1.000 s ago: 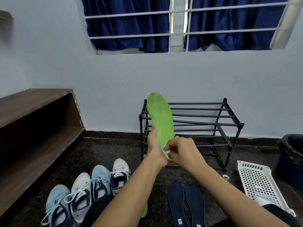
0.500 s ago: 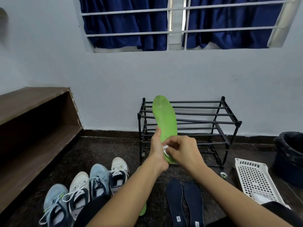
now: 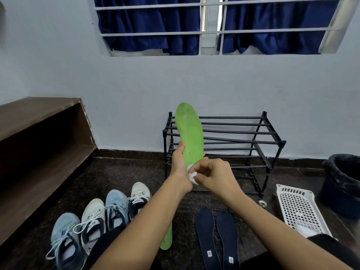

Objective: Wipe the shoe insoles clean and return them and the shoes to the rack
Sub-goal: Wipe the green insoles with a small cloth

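**Green insole held up before the rack, white wad pressed to its heel**

Nearest the camera, in front of the rack (image 3: 272,142), two navy insoles (image 3: 206,236) lie side by side on the dark floor, toes toward the rack. Each bears a small white label (image 3: 209,253) near the heel; the print is too small to read. Left of them a second green insole (image 3: 167,238) lies on the floor, partly hidden by the left forearm. Farther left of the rack, four shoes (image 3: 93,221) stand in a slanting row, pale blue and white by turns, laces loose. Any brand mark on them is too small to make out.

Just before the rack's left end, the left hand (image 3: 180,168) grips a green insole (image 3: 190,133) by its lower part, fingers curled round its edge, holding it upright with the toe above the rack's top bars. The right hand (image 3: 216,176) has its fingers curled and pinches a crumpled white wipe (image 3: 192,175) against the insole's heel end, touching the left hand.

Right of the rack, a white perforated basket (image 3: 298,207) lies on the floor, with a dark bin (image 3: 342,182) beyond it. A small tape roll (image 3: 262,203) sits by the rack's right front leg. Far left of the rack runs a brown shelf (image 3: 39,143). Above the rack, navy curtains (image 3: 155,22) hang behind window bars.
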Demonstrator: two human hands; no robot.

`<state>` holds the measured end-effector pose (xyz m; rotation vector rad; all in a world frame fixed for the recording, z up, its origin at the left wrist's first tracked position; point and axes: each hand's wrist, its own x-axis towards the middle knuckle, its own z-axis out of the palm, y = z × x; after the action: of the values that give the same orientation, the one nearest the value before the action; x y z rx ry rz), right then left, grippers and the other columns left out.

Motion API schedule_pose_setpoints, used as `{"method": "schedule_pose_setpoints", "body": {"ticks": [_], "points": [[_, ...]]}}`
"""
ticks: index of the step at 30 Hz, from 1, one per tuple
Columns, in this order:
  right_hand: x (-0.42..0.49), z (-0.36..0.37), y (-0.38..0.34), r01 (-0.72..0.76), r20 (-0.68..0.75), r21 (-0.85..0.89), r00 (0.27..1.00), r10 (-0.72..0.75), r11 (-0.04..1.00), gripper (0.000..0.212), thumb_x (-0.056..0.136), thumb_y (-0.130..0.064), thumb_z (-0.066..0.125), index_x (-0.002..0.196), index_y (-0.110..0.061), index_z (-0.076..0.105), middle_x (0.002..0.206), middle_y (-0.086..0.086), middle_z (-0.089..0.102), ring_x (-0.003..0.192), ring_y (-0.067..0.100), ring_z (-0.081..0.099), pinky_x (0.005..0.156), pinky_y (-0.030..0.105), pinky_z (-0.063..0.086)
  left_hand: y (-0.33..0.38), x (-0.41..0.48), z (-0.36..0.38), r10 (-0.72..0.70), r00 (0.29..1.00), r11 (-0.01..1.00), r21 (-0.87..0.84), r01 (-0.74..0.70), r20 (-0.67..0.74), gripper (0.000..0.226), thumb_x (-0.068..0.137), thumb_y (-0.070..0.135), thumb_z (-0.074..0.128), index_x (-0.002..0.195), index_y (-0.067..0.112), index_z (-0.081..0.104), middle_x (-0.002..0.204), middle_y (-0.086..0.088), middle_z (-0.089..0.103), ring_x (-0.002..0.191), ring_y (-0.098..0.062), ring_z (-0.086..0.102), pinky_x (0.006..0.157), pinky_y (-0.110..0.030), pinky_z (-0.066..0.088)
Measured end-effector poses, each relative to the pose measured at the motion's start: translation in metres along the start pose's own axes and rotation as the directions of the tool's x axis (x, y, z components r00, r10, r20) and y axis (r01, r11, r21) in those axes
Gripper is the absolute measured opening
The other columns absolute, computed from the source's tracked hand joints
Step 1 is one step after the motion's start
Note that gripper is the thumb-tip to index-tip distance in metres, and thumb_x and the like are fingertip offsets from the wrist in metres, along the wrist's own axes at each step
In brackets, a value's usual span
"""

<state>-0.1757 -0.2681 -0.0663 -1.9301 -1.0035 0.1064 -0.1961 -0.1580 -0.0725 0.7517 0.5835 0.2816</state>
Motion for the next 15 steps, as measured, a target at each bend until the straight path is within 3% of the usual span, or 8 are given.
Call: {"method": "schedule_pose_setpoints", "body": {"ticks": [3, 7, 11, 15], "points": [[0.003, 0.001, 0.000, -0.042, -0.086, 0.077, 0.995, 0.049, 0.996, 0.027, 0.074, 0.007, 0.063, 0.081, -0.016, 0.075, 0.063, -0.012, 0.064, 0.055, -0.006, 0.056, 0.053, 0.007, 0.040, -0.008, -0.004, 0.003, -0.037, 0.999, 0.998, 0.052, 0.036, 0.007, 0.059, 0.093, 0.059, 0.046, 0.082, 0.007, 0.069, 0.071, -0.011, 0.068, 0.070, -0.026, 0.063, 0.068, -0.033, 0.049], [0.006, 0.002, 0.002, -0.032, -0.097, 0.036, 0.995, 0.036, 0.999, 0.020, 0.076, 0.001, 0.066, 0.082, -0.017, 0.073, 0.071, -0.007, 0.069, 0.063, -0.001, 0.061, 0.059, 0.006, 0.044, -0.010, -0.007, 0.006, -0.103, 0.995, 0.992, 0.072, 0.102, 0.006, 0.061, 0.093, 0.060, 0.045, 0.076, 0.006, 0.068, 0.067, -0.012, 0.068, 0.070, -0.027, 0.064, 0.067, -0.033, 0.050], [0.005, -0.003, 0.000, -0.033, 0.016, 0.058, 0.999, 0.032, 0.998, 0.027, 0.071, 0.007, 0.068, 0.076, -0.019, 0.075, 0.067, -0.011, 0.067, 0.060, -0.005, 0.059, 0.058, 0.007, 0.044, 0.002, -0.005, 0.002, -0.118, 0.993, 0.993, 0.022, 0.118, 0.025, 0.057, 0.093, 0.057, 0.045, 0.085, 0.006, 0.068, 0.074, -0.013, 0.066, 0.070, -0.027, 0.061, 0.068, -0.034, 0.047], [0.007, -0.005, -0.001, 0.001, 0.071, 0.017, 0.997, -0.002, 1.000, 0.028, 0.070, 0.004, 0.073, 0.072, -0.023, 0.076, 0.071, -0.015, 0.068, 0.071, -0.003, 0.061, 0.071, 0.009, 0.045, 0.009, 0.000, 0.001, -0.071, 0.997, 0.997, -0.009, 0.071, 0.017, 0.059, 0.095, 0.056, 0.042, 0.102, 0.002, 0.066, 0.087, -0.017, 0.064, 0.073, -0.028, 0.060, 0.069, -0.036, 0.048]]}}
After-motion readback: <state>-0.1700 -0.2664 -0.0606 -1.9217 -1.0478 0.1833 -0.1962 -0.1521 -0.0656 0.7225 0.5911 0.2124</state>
